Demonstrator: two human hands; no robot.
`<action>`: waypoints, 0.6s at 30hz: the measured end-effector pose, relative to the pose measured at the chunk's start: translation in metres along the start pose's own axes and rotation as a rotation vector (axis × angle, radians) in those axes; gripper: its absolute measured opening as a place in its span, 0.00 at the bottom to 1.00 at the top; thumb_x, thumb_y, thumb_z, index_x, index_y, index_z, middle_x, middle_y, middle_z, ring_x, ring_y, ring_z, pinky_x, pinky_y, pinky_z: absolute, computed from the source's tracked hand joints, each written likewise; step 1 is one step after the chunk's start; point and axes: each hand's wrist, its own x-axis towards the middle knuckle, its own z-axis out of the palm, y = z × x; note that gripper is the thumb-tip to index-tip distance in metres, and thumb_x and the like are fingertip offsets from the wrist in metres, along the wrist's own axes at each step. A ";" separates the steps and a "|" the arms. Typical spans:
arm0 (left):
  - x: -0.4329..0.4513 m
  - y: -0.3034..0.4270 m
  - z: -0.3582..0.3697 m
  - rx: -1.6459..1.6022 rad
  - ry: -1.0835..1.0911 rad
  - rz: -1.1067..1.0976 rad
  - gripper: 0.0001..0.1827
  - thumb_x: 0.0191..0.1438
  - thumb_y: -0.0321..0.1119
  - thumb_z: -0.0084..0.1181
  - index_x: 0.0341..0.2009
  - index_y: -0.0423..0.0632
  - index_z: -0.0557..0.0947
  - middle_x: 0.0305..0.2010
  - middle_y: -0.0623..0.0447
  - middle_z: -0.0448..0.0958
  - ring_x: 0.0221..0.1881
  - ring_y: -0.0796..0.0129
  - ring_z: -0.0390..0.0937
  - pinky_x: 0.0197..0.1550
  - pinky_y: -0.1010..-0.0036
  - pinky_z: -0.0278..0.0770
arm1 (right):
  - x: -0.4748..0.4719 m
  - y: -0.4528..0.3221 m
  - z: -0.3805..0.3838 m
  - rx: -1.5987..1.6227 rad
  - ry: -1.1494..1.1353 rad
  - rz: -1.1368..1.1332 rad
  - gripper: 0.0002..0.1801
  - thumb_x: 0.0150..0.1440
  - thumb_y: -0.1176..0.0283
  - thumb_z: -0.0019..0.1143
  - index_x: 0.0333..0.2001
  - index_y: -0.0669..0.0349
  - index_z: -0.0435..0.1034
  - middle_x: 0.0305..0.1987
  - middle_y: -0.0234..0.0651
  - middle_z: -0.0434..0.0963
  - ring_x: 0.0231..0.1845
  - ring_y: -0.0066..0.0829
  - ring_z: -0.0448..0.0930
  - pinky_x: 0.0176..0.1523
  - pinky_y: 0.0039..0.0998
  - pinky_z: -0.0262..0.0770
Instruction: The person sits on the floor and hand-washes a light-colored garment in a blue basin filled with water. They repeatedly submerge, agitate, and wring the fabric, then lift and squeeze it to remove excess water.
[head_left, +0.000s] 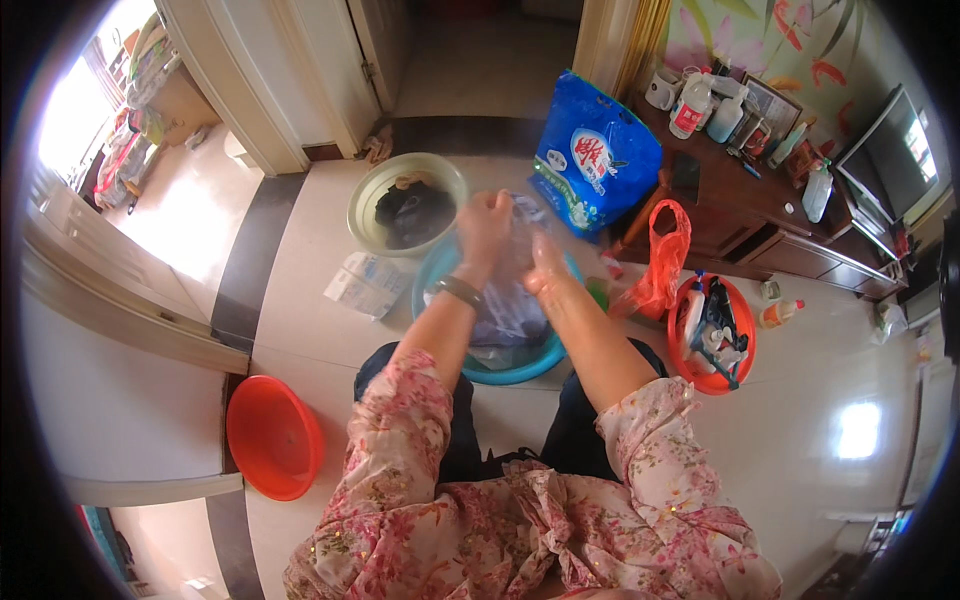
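A blue plastic basin (556, 358) stands on the floor between my knees. In it lies a wet, pale lavender cloth (510, 307), bunched and partly lifted. My left hand (486, 225) is closed on the raised part of this cloth, above the basin's far side. My right hand (545, 266) grips the cloth's right side with the thumb up; its fingers are hidden and motion blurs it. Just beyond the blue basin, a cream basin (362, 217) holds dark wet fabric (416, 214). A blue bag of Diao washing powder (596, 154) stands upright to the far right.
A white packet (367, 285) lies left of the blue basin. On the right are a red plastic bag (660, 262) and an orange basin of bottles (712, 386). Behind them stands a wooden cabinet (720, 202). A red basin (274, 439) leans against the wall corner at left.
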 end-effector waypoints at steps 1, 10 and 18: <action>-0.001 0.001 0.001 -0.015 -0.001 -0.001 0.17 0.52 0.42 0.54 0.23 0.39 0.79 0.21 0.38 0.76 0.22 0.49 0.76 0.28 0.62 0.72 | -0.001 -0.001 0.000 0.015 -0.015 -0.006 0.16 0.63 0.61 0.38 0.47 0.57 0.68 0.41 0.40 0.77 0.41 0.35 0.80 0.47 0.45 0.77; -0.050 0.001 0.011 0.053 -0.061 0.483 0.14 0.48 0.38 0.60 0.19 0.45 0.74 0.21 0.44 0.73 0.25 0.49 0.74 0.29 0.62 0.72 | -0.008 0.004 0.001 0.239 -0.454 -0.170 0.19 0.65 0.58 0.31 0.41 0.56 0.70 0.40 0.33 0.78 0.45 0.29 0.78 0.50 0.38 0.74; 0.052 -0.084 -0.008 -0.134 -0.283 -0.175 0.26 0.56 0.54 0.56 0.38 0.38 0.80 0.29 0.44 0.80 0.35 0.60 0.79 0.36 0.68 0.73 | 0.001 -0.040 0.006 0.343 0.100 -0.038 0.21 0.63 0.56 0.33 0.47 0.56 0.70 0.45 0.34 0.78 0.43 0.34 0.79 0.43 0.40 0.76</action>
